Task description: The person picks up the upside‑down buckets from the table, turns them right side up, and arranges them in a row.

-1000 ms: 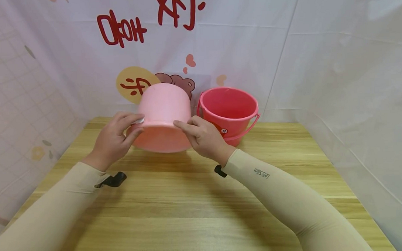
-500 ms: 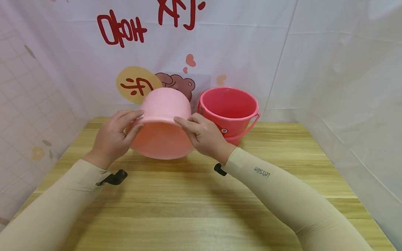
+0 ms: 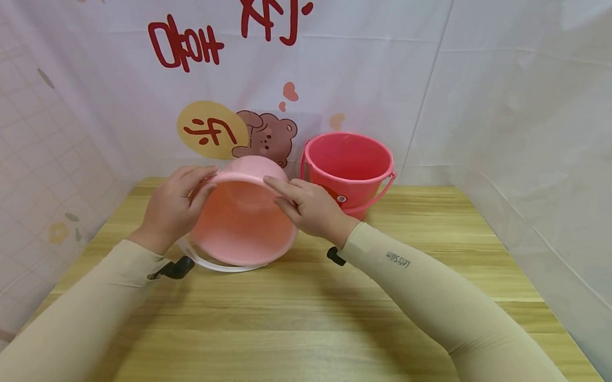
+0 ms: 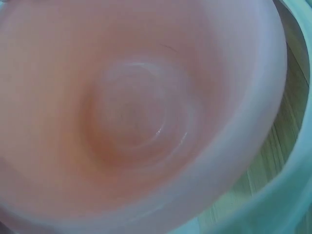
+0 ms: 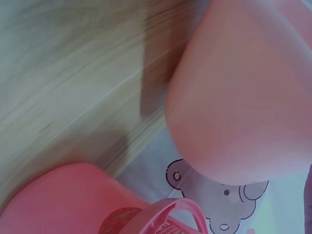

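Observation:
Tipped on its side, a light pink bucket (image 3: 244,227) has its mouth facing me and its base toward the back wall. My left hand (image 3: 172,207) pinches its upper rim on the left, thumb inside and fingers on the outside. The right hand (image 3: 314,207) grips the rim on the right, its index finger stretched along the edge. A pale handle (image 3: 220,267) hangs below the lower rim. In the left wrist view, the bucket's inside (image 4: 136,112) shows down to a ringed base, with nothing in it. The right wrist view has its smooth outer wall (image 5: 239,107).
A darker pink-red bucket (image 3: 351,172) stands upright just right of the light one, its handle (image 3: 374,200) lowered on the near side. Both are on a wood-grain table (image 3: 270,338). A printed white cloth (image 3: 372,70) forms the back wall, and white sheets close the sides.
The light pink bucket has swung from nearly upside down to mouth toward me, its lower rim coming nearer. Its pale handle has come into sight below. Both hands stay at the rim.

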Motion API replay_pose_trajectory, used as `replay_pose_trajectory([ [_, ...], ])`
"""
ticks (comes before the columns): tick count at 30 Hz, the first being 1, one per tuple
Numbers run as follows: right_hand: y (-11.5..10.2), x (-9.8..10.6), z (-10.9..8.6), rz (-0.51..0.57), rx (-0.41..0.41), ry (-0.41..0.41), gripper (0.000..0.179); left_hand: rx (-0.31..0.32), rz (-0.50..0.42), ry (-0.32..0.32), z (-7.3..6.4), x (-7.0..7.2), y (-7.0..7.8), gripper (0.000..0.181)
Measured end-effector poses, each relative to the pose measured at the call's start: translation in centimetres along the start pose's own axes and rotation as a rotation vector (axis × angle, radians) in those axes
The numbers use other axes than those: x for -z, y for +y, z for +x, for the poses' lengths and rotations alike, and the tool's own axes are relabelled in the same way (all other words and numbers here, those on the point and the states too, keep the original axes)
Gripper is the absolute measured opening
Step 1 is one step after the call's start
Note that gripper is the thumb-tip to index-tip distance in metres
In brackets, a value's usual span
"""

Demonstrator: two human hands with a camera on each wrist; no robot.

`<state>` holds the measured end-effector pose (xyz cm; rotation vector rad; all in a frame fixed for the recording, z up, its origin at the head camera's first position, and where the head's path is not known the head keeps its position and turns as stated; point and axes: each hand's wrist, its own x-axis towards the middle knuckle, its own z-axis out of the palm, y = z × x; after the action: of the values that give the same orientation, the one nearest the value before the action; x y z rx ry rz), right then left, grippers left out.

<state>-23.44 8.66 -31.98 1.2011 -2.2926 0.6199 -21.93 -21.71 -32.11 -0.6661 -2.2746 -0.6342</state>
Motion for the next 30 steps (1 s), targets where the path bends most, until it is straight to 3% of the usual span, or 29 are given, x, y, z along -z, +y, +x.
replay_pose_trajectory([
  [9, 0.44, 0.08, 0.16, 0.043, 0.006, -0.050, 0.049, 0.013, -0.002, -0.003, 0.23, -0.20, -0.17, 0.039],
  [23, 0.24, 0.21, 0.19, 0.041, 0.006, -0.020, 0.049, -0.003, -0.003, -0.027, 0.22, -0.16, -0.33, 0.044],
  [30, 0.32, 0.75, 0.57, 0.102, -0.048, -0.009, 0.050, -0.020, 0.009, -0.021, 0.13, -0.19, -0.53, 0.051],
])
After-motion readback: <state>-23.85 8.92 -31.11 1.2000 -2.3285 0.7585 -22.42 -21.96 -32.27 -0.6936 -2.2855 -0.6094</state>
